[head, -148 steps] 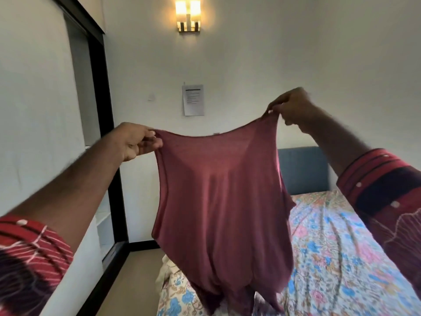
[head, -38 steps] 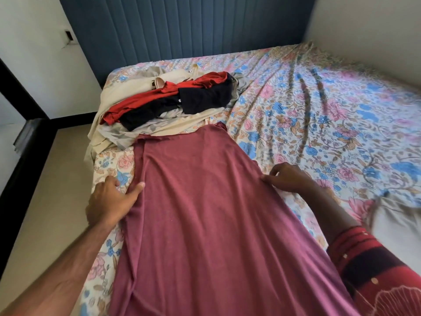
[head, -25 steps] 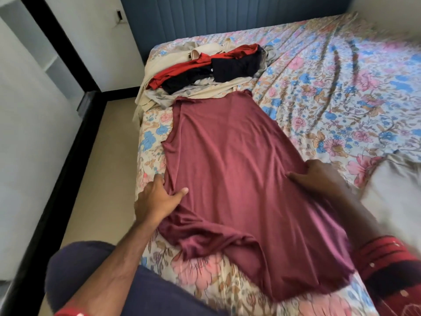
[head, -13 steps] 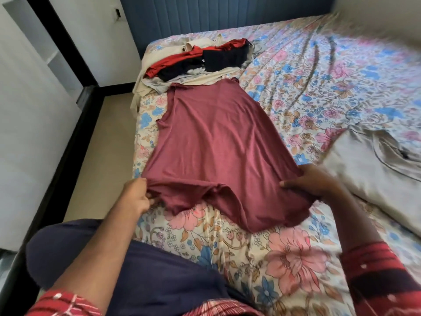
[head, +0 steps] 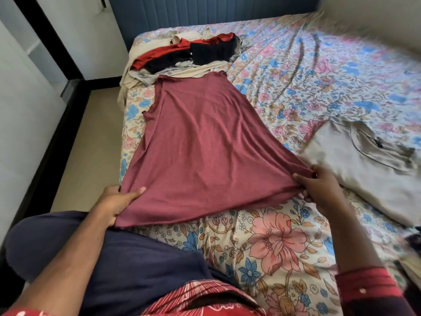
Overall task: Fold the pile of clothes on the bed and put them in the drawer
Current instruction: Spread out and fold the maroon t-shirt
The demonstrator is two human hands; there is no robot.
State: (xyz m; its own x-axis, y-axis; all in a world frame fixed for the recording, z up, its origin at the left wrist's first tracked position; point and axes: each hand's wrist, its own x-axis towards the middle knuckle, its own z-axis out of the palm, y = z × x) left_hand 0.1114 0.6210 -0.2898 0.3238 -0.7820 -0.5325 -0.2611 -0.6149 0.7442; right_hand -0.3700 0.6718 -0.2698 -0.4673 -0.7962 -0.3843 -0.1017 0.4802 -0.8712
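Observation:
A maroon sleeveless top (head: 200, 147) lies spread flat on the floral bed sheet (head: 273, 242), its hem toward me. My left hand (head: 116, 201) pinches the hem's left corner, thumb on top of the cloth. My right hand (head: 319, 185) pinches the hem's right corner. Beyond the top's neck lies the pile of clothes (head: 189, 55): red, black, grey and cream pieces heaped near the headboard.
A folded beige garment (head: 364, 165) lies on the bed to the right of my right hand. The blue padded headboard (head: 205, 10) closes the far end. Floor (head: 84, 151) and a black-framed wardrobe run along the bed's left side. My knee in dark trousers (head: 102, 258) rests at the near edge.
The top went from held up in the air to laid on the bed. In the last half second both hands pulled the bunched hem out toward me, and it now lies flat and wide.

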